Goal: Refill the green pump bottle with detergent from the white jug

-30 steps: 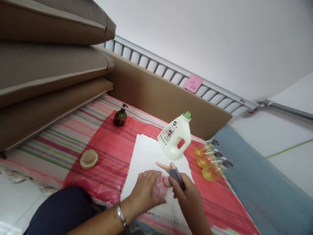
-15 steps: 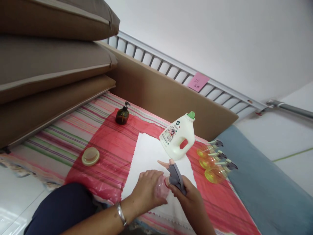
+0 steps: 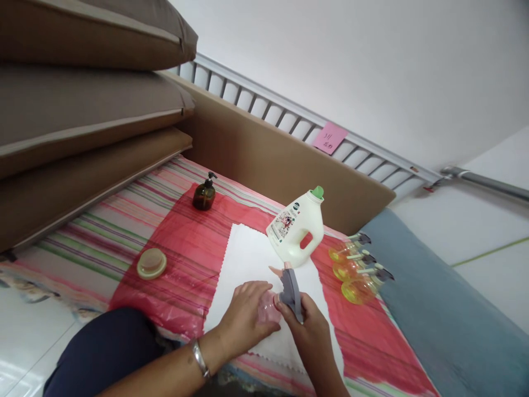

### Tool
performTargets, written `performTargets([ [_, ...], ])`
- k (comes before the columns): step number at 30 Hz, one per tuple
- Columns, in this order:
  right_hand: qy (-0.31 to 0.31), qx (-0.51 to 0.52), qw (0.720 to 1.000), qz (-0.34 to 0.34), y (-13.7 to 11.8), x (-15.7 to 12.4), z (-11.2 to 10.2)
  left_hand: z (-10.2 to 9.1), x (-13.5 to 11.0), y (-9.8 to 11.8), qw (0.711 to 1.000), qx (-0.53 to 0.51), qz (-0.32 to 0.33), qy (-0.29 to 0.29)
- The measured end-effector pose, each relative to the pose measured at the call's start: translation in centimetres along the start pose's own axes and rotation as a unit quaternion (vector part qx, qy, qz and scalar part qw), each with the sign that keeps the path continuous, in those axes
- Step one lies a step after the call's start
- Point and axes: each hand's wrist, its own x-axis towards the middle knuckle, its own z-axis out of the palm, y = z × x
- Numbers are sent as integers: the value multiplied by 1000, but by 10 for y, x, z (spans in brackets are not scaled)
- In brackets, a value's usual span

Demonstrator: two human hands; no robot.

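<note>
My left hand (image 3: 248, 311) wraps round a clear pinkish spray bottle (image 3: 268, 309), held tilted over a white cloth (image 3: 243, 253). My right hand (image 3: 306, 325) grips the bottle's grey trigger spray head (image 3: 291, 292) at its neck. The spray head has a peach-coloured nozzle and trigger, and it sits on the bottle's mouth; how tightly, I cannot tell. Just beyond my hands a white detergent jug (image 3: 300, 231) with a green spout stands on the cloth's far edge. Fingers of both hands partly hide the bottle.
Several yellow and orange spray bottles (image 3: 357, 289) lie to the right. A dark pump bottle (image 3: 204, 196) stands at the back left, and a round cream lid (image 3: 151, 263) lies nearer. Red plastic sheeting (image 3: 177, 242) covers the striped cloth. Stacked cushions (image 3: 91, 105) rise at left.
The whole view has shifted slightly. Both hands still hold the spray bottle and its head, with the head turned a little more upright.
</note>
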Motion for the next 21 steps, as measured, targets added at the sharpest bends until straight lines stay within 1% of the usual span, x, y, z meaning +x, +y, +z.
performTargets([
  [2, -1, 25, 1000, -3, 1, 0, 1, -2, 1, 9, 999, -18, 31, 16],
  [3, -3, 41, 999, -4, 1, 0, 2, -1, 3, 13, 999, -25, 36, 24],
  [8, -6, 134, 991, -8, -2, -2, 9, 11, 8, 23, 997, -20, -8, 70],
  [11, -13, 181, 983, -21, -1, -5, 10, 14, 9, 27, 996, -13, -22, 85],
  [13, -29, 206, 977, -38, 5, -10, 10, 12, 9, 30, 995, -21, -38, 87],
  [16, -40, 221, 973, -49, 23, -20, 16, 6, 9, 33, 994, -48, -62, 83],
  [19, -11, 209, 977, -44, 42, -28, 32, 3, 10, 31, 994, -64, -67, 63],
  [21, 8, 206, 978, -41, 48, -30, 46, 2, 12, 27, 995, -56, -66, 43],
])
